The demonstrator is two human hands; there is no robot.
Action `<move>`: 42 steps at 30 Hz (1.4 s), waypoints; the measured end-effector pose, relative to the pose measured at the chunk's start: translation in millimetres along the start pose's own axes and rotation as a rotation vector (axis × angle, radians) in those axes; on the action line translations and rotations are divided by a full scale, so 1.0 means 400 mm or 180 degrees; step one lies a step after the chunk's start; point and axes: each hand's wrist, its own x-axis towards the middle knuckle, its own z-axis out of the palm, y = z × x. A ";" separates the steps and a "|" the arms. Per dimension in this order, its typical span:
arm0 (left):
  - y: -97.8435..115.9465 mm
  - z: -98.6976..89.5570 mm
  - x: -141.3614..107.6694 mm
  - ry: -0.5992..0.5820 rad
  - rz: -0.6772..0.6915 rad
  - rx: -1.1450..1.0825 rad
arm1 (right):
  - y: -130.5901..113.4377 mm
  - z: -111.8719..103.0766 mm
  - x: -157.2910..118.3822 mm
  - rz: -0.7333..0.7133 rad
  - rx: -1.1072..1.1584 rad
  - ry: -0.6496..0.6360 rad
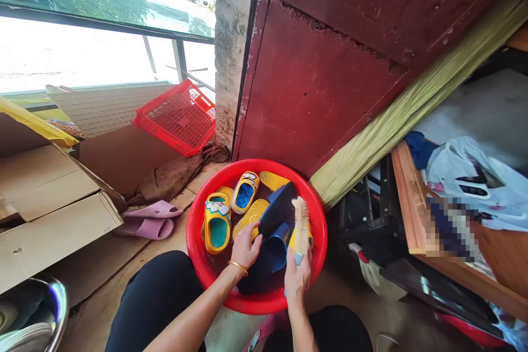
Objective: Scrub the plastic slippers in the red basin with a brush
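A red basin [193,269] stands on the floor between my knees, with slippers and dark water inside. My left hand [246,248], with a gold bangle at the wrist, is closed at the edge of a tilted dark blue slipper [277,210]. In my right hand [297,276] is a scrub brush [302,225], held upright with its pale bristles pointing left. Another dark blue slipper [274,250] lies between my hands. On the left side sit a yellow clog with a teal insole [218,225] and a smaller yellow clog with a blue insole [245,192]. Yellow soles [252,217] show nearby.
Pink slippers [153,220] rest on cardboard left of the basin. Cardboard boxes [53,192], a red plastic crate [177,118] and a metal bowl [61,308] are further left. A dark red door [313,88] rises behind; a wooden shelf [408,198] with bags stands right.
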 end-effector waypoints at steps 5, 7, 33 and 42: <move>0.047 0.013 -0.026 -0.0966 0.0103 -0.0610 | -0.054 -0.011 0.004 0.0210 0.0218 -0.0039; 0.056 0.015 -0.026 -0.1335 0.0291 -0.0670 | -0.084 -0.003 0.016 0.0154 0.0430 -0.0368; -0.054 0.003 0.036 -0.0203 -0.1835 -0.1301 | -0.022 0.116 0.004 0.1590 0.0586 -0.2124; 0.029 -0.009 -0.005 -0.0565 -0.1916 -0.2769 | -0.017 0.113 -0.006 0.1305 0.0820 -0.1461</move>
